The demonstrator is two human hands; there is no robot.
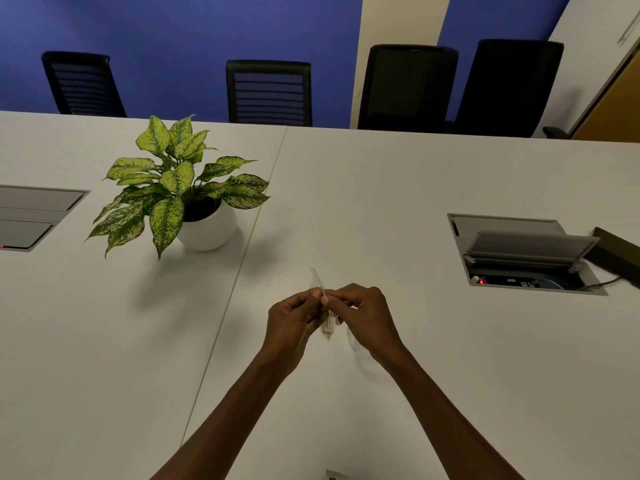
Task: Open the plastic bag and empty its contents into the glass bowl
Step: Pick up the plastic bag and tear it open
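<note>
A small clear plastic bag [327, 329] hangs between my two hands above the white table [415, 188]. Its top edge sticks up past my fingertips, and something pale yellow sits in its bottom corner. My left hand [294, 320] pinches the bag's top from the left. My right hand [367, 317] pinches it from the right, so the fingertips almost meet. A faint curved glass rim [353, 342], probably the glass bowl, shows on the table just under my right hand; most of it is hidden or too transparent to make out.
A potted plant [180, 188] in a white pot stands at the back left. An open cable box [523, 254] is sunk into the table at the right, a closed one [34, 216] at the left. Several black chairs [270, 91] line the far edge.
</note>
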